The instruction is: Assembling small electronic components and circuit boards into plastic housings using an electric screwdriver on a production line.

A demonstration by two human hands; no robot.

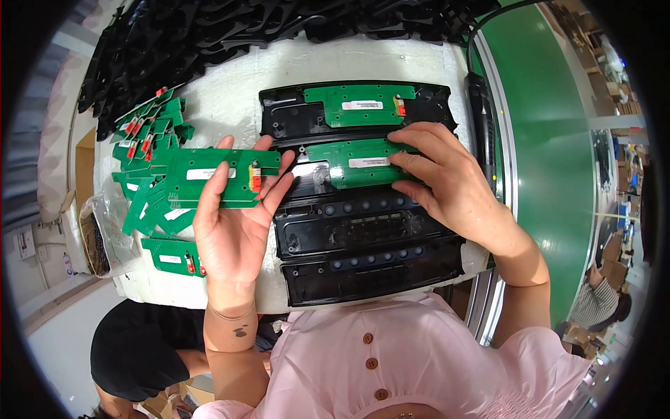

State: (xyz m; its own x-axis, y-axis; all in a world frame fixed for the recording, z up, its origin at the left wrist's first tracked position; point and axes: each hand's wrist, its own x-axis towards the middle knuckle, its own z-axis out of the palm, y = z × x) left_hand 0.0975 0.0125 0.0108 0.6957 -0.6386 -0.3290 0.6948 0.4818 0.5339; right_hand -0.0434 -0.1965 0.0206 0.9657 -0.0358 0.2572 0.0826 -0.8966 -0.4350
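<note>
My left hand (234, 241) holds a green circuit board (223, 183), label side up, with the thumb over it and the fingers beneath. It carries a red connector at its right end. My right hand (464, 185) is bent over the right end of another circuit board (342, 166), thumb and fingers gripping its edges. That board lies in the second of several black plastic housings (307, 183) set in a row. A third circuit board (352, 115) sits in the farthest housing. The two nearest housings (370, 276) hold no board; small round buttons show along them.
A loose pile of circuit boards (150, 164) lies to the left on the white foam surface (335, 63). Many black plastic parts (265, 24) are heaped at the back. A black pen-shaped tool (480, 112) lies by the green surface (551, 174) at right. Another person (139, 349) is at lower left.
</note>
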